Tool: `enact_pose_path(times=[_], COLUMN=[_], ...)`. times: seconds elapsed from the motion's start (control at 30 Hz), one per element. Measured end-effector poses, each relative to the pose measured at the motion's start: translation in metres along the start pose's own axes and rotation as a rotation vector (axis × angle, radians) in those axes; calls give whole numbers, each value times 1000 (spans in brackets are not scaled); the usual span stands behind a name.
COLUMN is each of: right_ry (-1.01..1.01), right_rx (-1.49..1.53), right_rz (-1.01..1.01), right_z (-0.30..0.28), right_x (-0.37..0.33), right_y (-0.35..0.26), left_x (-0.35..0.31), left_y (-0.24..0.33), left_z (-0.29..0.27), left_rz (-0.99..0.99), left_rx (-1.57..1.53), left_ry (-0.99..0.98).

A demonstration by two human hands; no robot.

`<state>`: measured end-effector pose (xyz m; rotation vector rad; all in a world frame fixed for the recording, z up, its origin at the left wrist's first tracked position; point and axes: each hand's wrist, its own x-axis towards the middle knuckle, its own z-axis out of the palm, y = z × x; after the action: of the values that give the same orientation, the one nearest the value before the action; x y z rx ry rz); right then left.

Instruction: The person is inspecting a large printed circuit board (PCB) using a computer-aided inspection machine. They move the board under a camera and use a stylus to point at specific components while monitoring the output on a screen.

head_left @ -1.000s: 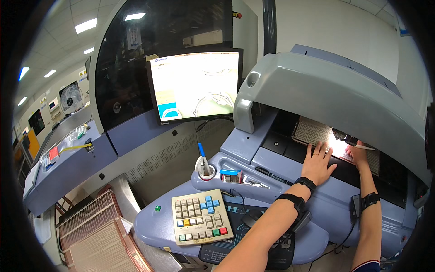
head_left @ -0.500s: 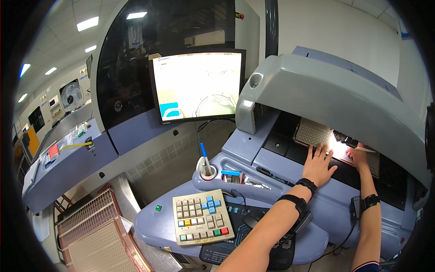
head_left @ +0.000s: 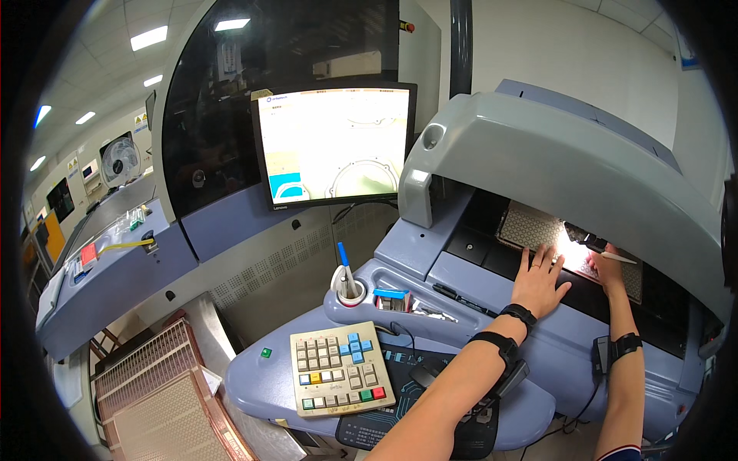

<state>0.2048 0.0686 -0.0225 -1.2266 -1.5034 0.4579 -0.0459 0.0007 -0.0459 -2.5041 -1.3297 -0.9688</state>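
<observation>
A patterned panel [head_left: 529, 223] lies on the dark bed of the machine, beneath its grey hood, and a bright lamp lights its middle. My left hand [head_left: 540, 284] rests palm down at the panel's near edge, fingers spread, with a ring on one finger. Over the panel's right part, my right hand [head_left: 607, 270] is closed around a slim white tool with a tapered end [head_left: 617, 257]. The tool's working tip is lost in the glare, so its exact kind cannot be told. Just above this hand sits a dark camera or lamp head [head_left: 584, 236].
The grey hood [head_left: 553, 146] arches low over both hands. A monitor [head_left: 334, 146] shows a magnified ring outline. Nearer are a keypad [head_left: 342, 369], a black mat [head_left: 369, 430], a cup with a blue-capped pen [head_left: 351, 290] and a black marker [head_left: 463, 300]. Framed panels [head_left: 161, 399] stand lower left.
My right hand has turned slightly, and the white tool's tapered end now slants down to the right. On the monitor, the doubled ring outline has become a single clear one. My left hand stays put.
</observation>
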Motion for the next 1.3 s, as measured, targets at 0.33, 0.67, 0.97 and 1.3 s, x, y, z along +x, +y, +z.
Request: enact_pose_path(times=[0.33, 0.67, 0.97, 1.3], right_ry=[7, -17, -8, -32], right_rx=[70, 11, 31, 12], right_rz=[-46, 23, 8, -11], right_z=[7, 7, 4, 4], right_x=[-1, -3, 1, -2], right_y=[-4, -10, -2, -9], left_x=[0, -2, -1, -1], left_y=[-3, -3, -3, -3], left_z=[1, -1, -3, -1], left_rz=[1, -8, -3, -11], left_rx=[-6, -8, -7, -9], left_ry=[14, -2, 6, -23])
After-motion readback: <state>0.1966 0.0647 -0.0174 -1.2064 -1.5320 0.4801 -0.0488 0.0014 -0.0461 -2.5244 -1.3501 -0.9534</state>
